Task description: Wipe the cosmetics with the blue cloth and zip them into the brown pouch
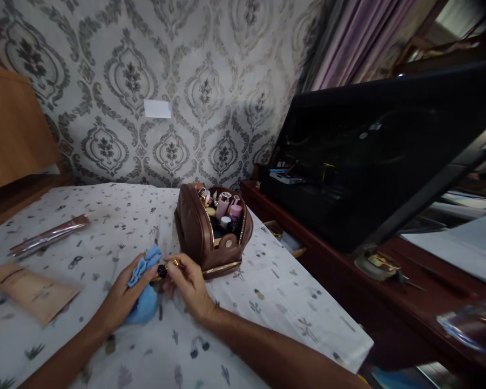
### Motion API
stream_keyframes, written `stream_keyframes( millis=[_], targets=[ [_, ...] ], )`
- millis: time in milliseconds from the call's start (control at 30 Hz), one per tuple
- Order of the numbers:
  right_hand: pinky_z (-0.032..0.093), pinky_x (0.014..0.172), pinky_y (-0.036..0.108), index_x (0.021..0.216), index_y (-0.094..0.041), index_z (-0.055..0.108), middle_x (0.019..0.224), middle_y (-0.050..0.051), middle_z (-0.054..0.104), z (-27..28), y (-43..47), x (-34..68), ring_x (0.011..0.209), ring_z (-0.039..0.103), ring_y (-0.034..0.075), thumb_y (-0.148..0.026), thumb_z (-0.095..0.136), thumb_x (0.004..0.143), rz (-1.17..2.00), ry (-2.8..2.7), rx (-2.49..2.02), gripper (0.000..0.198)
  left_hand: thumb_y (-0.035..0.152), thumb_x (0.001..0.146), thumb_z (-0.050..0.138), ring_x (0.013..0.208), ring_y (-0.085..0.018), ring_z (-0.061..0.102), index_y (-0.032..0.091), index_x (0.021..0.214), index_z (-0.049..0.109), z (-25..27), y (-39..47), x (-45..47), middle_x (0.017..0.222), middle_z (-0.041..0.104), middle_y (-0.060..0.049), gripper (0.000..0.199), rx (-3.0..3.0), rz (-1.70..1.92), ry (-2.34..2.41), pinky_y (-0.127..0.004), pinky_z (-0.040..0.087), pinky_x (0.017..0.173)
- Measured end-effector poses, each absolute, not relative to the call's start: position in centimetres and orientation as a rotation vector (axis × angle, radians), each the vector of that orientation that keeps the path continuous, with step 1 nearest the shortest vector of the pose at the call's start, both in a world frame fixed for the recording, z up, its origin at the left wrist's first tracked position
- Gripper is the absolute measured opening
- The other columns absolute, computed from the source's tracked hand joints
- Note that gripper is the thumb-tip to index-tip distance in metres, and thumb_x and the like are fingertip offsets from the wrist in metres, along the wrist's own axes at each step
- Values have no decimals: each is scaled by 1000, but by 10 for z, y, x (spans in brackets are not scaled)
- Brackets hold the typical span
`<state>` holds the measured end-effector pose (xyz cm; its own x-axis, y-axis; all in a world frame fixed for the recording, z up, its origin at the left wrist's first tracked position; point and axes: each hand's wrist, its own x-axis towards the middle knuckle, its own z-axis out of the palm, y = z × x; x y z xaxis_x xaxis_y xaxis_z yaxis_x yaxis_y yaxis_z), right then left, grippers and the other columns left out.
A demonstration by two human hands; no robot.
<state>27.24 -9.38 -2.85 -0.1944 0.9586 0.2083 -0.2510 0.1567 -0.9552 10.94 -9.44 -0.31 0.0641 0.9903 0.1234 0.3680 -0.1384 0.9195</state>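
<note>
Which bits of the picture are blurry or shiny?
Head view: beige tube smeared, its print unreadable; pinkish metallic tube showing a bright streak; blue cloth slightly soft near its bottom; brown makeup bag clearer; top right corner very dark.

No lettering readable; small dark print on beige tube [34, 292] too blurred.

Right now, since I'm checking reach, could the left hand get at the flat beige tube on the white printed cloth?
Probably yes: the left hand is near the flat beige tube, and nothing visible stands between them. It holds a crumpled blue cloth, though, which it would likely have to release first.
</note>
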Motion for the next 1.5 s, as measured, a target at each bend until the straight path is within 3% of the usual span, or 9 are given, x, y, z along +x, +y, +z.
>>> stream_keyframes(
  millis=[100,200,500,767,1033,1167,1233,1400,1500],
  targets=[
    [32,42,20,92,-18,57,54,-8,45,-28,-93,274,44,38,7,-72,56,87,1218,-1312,-862,55,60,87,54,81,-20,65,21,90,61,-3,-96,109,81,68,-1,39,1762,1077,1309,-28,53,76],
    [28,43,20,87,-20,54,55,-10,40,-28,-94,275,45,33,7,-70,57,88,1165,-1339,-869,50,57,89,53,71,-16,58,22,82,55,-5,-95,109,70,58,3,35,1775,1117,1307,-26,48,70],
    [35,52,23,102,-21,57,72,-4,48,-33,-100,278,58,43,10,-52,55,98,1110,-1523,-788,32,70,78,61,75,-19,59,18,77,62,-8,-83,105,74,64,0,51,1429,1134,1235,-29,49,75],
    [40,56,25,127,-24,49,81,-3,54,-30,-99,278,62,53,12,-51,58,97,1165,-1490,-729,41,70,79,62,72,-18,61,17,83,63,-13,-81,102,76,67,-1,53,1276,1119,1165,-29,48,71],
    [36,50,24,98,-21,55,74,-3,55,-29,-98,276,55,50,10,-59,60,92,1175,-1422,-844,38,62,91,50,74,-18,58,20,81,58,-5,-90,102,72,61,1,44,1581,1071,1251,-29,49,76],
    [35,47,23,86,-23,49,61,-7,50,-29,-97,276,48,45,10,-66,59,89,1197,-1376,-877,45,52,89,56,104,-24,65,19,111,66,-2,-96,103,100,72,-6,41,1829,984,1119,-33,50,97],
    [35,46,23,82,-23,46,58,-8,49,-29,-96,276,46,44,9,-68,61,87,1212,-1362,-871,47,46,85,63,111,-24,65,20,124,63,-4,-97,104,114,72,-8,47,1910,956,1104,-33,50,99],
    [36,47,23,79,-23,45,60,-7,48,-29,-96,277,48,45,9,-69,60,86,1193,-1384,-892,49,44,87,61,85,-18,69,21,111,66,-9,-94,103,94,73,-3,34,1978,945,1085,-26,55,78],
    [41,52,23,89,-22,51,73,-4,53,-26,-98,278,56,48,10,-66,62,87,1168,-1422,-851,46,46,87,61,83,-19,69,21,101,67,-11,-93,102,88,73,-2,30,1939,946,1116,-26,56,76]
  ],
)
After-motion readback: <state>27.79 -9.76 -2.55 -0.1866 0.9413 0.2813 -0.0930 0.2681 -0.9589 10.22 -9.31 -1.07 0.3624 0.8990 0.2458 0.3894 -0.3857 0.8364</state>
